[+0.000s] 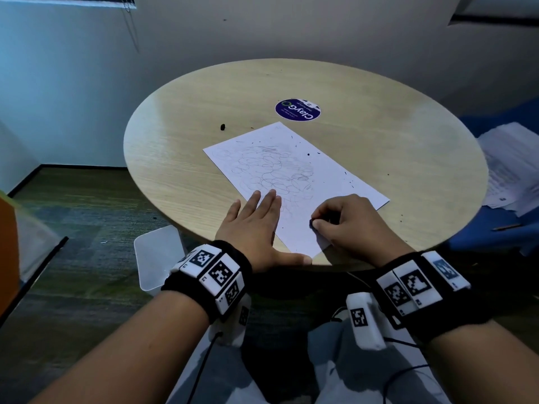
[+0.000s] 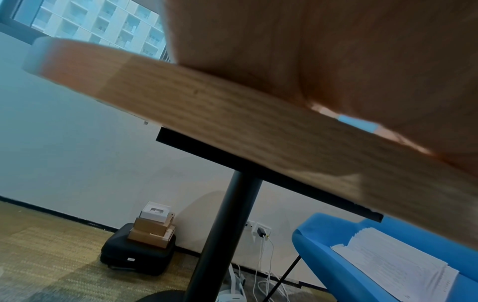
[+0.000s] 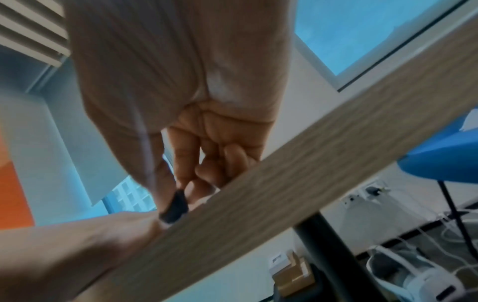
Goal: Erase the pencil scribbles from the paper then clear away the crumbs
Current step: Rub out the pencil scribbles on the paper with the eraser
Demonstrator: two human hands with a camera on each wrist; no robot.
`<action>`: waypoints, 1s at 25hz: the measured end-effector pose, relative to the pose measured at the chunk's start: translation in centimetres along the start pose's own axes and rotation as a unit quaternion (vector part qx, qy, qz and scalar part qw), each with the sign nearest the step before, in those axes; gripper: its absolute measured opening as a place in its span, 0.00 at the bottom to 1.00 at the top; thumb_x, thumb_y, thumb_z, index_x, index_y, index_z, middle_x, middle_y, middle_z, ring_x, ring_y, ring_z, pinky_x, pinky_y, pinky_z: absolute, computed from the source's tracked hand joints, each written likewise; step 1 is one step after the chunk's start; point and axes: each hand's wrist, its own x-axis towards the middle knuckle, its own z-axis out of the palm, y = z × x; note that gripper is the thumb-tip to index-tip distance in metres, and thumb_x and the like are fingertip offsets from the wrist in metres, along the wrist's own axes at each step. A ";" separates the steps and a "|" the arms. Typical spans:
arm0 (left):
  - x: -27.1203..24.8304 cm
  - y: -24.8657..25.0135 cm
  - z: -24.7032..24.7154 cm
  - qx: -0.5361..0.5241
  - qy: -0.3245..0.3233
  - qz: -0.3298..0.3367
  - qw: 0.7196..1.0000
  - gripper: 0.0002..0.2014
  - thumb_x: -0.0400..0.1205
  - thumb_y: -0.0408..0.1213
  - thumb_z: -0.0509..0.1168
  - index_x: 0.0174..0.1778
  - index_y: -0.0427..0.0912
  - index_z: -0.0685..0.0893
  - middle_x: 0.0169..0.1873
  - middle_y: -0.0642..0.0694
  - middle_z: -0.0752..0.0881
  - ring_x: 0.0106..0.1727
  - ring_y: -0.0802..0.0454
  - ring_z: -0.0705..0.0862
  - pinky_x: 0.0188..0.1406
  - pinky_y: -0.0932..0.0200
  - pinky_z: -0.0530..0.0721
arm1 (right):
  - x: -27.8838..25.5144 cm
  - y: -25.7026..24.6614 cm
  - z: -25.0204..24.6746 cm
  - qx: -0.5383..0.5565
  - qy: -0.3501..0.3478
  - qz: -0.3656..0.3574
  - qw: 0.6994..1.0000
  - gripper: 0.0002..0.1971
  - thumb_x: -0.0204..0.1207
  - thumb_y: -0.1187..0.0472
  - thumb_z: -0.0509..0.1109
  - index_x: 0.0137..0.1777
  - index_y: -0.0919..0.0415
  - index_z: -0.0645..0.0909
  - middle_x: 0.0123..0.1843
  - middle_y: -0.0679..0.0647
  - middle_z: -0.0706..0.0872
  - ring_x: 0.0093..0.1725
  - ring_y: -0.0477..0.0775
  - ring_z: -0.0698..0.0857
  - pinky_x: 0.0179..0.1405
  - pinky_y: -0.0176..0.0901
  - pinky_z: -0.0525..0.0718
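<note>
A round wood-grain table [image 1: 175,147] carries a white rectangular paper [image 1: 335,173], loop-scribbled, reaching its near edge. The left hand [image 1: 256,225] presses flat on the paper's near-left edge, fingers straight. The right hand [image 1: 347,223] pinches a small dark eraser [image 3: 175,206] at the near corner. Dark crumbs [image 1: 309,154] dot the far edge.

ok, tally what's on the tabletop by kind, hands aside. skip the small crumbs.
Paper sheet: 1
Dark erasers: 2, one pinched in the right hand, one loose beyond the paper
Round sticker: 1
Total: 4
</note>
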 end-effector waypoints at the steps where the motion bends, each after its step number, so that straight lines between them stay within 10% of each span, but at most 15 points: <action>1: 0.0 0.0 0.0 0.000 0.000 0.000 1.000 0.64 0.63 0.85 0.52 0.87 0.50 0.37 0.86 0.57 0.34 0.85 0.56 0.31 0.85 0.45 0.35 | -0.3 -0.1 -0.1 0.011 -0.029 -0.005 1.000 0.06 0.70 0.64 0.73 0.37 0.53 0.89 0.35 0.44 0.90 0.36 0.38 0.86 0.38 0.30 0.80; 4: 0.0 -0.1 0.1 -0.004 -0.001 0.002 1.000 0.65 0.62 0.86 0.51 0.87 0.51 0.37 0.86 0.58 0.34 0.85 0.57 0.31 0.85 0.45 0.35 | -1.7 -0.5 0.2 0.013 -0.118 -0.027 0.993 0.05 0.71 0.63 0.74 0.37 0.54 0.89 0.33 0.45 0.90 0.33 0.38 0.86 0.36 0.30 0.80; 8: -0.1 0.0 0.0 0.004 0.000 -0.001 1.000 0.64 0.64 0.85 0.52 0.87 0.50 0.36 0.86 0.57 0.34 0.85 0.56 0.31 0.85 0.45 0.35 | -1.1 0.6 -0.4 -0.024 -0.002 0.005 1.000 0.05 0.71 0.63 0.73 0.39 0.53 0.90 0.37 0.45 0.90 0.39 0.37 0.86 0.36 0.22 0.76; 13: -0.1 -0.1 0.0 -0.002 -0.002 0.000 1.000 0.65 0.62 0.86 0.51 0.87 0.50 0.37 0.86 0.58 0.34 0.85 0.56 0.31 0.85 0.44 0.36 | -2.4 -0.3 0.3 -0.011 -0.081 -0.031 0.996 0.04 0.70 0.62 0.75 0.37 0.52 0.89 0.35 0.44 0.90 0.37 0.39 0.86 0.38 0.31 0.81; 18: -0.3 0.1 -0.2 0.006 -0.006 -0.001 1.000 0.63 0.65 0.85 0.51 0.87 0.50 0.36 0.86 0.57 0.33 0.85 0.55 0.31 0.85 0.44 0.36 | -0.5 1.3 -0.9 -0.027 0.009 0.031 0.999 0.05 0.72 0.63 0.73 0.39 0.53 0.89 0.38 0.44 0.90 0.39 0.39 0.85 0.34 0.22 0.76; 25: -0.8 0.5 -0.9 -0.026 0.039 0.009 0.999 0.53 0.70 0.79 0.36 0.88 0.51 0.42 0.86 0.56 0.36 0.86 0.57 0.33 0.84 0.46 0.34 | -0.6 1.0 -1.9 0.088 0.039 0.050 0.994 0.06 0.72 0.64 0.74 0.40 0.52 0.89 0.36 0.45 0.91 0.37 0.45 0.89 0.40 0.43 0.88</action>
